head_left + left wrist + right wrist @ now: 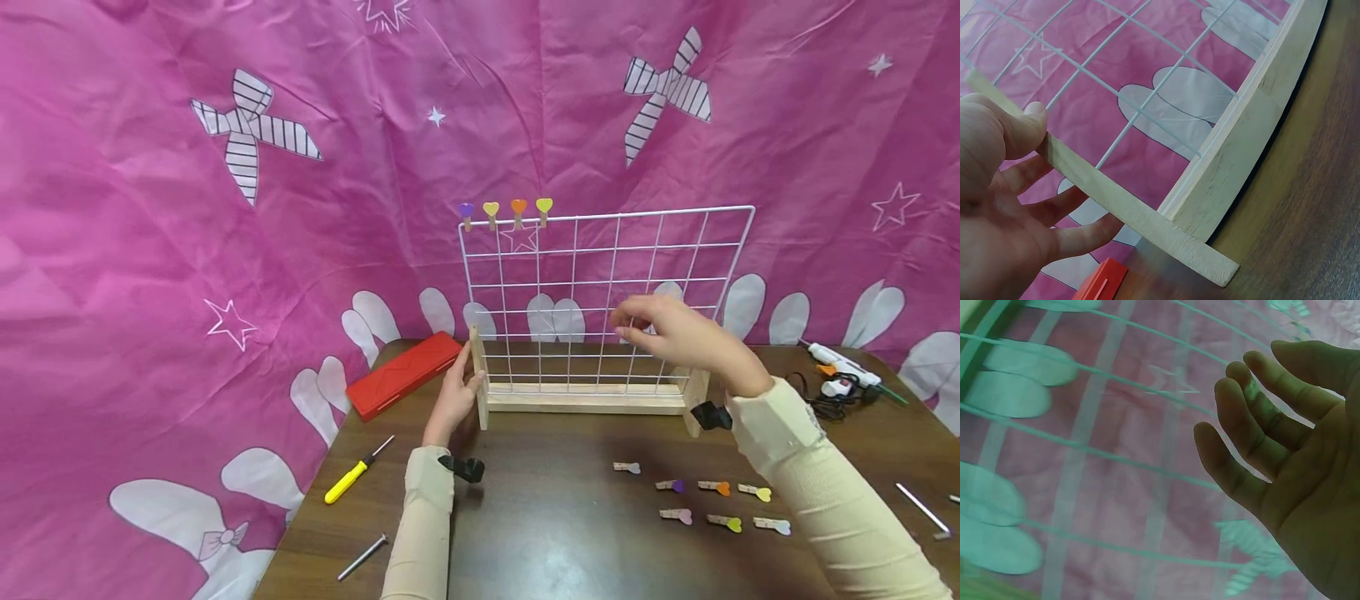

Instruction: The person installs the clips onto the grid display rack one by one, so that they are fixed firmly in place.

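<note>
A white wire grid (615, 283) stands upright in a wooden base (585, 400) on the table. My left hand (452, 404) holds the left wooden side post (480, 383); in the left wrist view its thumb (1035, 122) lies on one side of the post, the fingers on the other. In front of the grid my right hand (675, 333) hangs in the air with loosely bent fingers and nothing in them; the right wrist view shows its palm (1310, 487). Several heart-topped mini clothespins, one orange (518, 208), are clipped along the grid's top left edge.
More heart clothespins, one pink (678, 516), lie at the front right of the table (540, 517). A red case (405, 375), a yellow screwdriver (348, 482) and a bolt (363, 557) lie left. A glue gun (843, 365) and a metal rod (921, 507) lie right.
</note>
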The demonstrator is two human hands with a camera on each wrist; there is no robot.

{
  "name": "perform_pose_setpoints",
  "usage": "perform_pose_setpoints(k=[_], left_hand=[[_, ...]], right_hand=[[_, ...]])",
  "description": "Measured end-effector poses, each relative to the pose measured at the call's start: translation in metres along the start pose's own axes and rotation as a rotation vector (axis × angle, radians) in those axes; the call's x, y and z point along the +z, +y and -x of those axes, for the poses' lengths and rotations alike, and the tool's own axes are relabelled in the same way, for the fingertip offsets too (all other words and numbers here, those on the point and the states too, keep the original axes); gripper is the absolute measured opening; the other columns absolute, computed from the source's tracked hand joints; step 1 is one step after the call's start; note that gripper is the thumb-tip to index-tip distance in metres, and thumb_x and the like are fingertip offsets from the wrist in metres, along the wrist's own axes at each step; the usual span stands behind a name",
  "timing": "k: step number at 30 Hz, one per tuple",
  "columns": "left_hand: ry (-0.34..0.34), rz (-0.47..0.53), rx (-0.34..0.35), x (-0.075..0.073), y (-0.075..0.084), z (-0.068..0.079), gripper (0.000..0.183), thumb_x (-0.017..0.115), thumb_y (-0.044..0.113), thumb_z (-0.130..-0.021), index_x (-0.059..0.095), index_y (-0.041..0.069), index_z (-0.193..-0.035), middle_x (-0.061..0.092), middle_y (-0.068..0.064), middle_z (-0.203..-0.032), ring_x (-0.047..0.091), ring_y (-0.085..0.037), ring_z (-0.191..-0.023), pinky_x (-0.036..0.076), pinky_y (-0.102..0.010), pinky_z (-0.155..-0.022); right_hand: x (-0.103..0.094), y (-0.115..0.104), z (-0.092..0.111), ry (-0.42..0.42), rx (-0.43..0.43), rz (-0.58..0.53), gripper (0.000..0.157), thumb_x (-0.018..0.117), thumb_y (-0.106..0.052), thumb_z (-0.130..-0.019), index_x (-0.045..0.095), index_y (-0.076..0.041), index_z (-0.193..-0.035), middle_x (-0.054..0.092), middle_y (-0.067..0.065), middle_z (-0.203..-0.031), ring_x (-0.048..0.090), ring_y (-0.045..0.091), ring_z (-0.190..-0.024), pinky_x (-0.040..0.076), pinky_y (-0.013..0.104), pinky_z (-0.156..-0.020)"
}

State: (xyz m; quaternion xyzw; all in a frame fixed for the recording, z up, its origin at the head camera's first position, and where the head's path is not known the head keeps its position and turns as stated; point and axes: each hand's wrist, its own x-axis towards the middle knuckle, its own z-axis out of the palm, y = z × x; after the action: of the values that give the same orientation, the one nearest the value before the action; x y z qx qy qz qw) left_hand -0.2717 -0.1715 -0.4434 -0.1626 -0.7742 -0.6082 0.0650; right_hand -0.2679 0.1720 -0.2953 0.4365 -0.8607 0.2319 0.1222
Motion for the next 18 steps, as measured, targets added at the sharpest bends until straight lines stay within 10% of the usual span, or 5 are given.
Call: perform_pose_setpoints(k=[18], left_hand=[[0.016,-0.012,-0.039,0.002,0.002,0.0,0.065,0.048,-0.006,-0.091,0.015,0.001,-0.147,0.028,-0.026,-0.144,0.039,-0.039,-0.124,0.039,-0.048,-0.096]], right_hand=[[0.103,0.035,0.09,-0.307,0.086,-0.046,0.011,0.068,-0.01,-0.081,0.066,-0.015,-0.09,0.049,-0.016,-0.066,0.044,-0.001,-0.059,0.04,0.021,-0.052]])
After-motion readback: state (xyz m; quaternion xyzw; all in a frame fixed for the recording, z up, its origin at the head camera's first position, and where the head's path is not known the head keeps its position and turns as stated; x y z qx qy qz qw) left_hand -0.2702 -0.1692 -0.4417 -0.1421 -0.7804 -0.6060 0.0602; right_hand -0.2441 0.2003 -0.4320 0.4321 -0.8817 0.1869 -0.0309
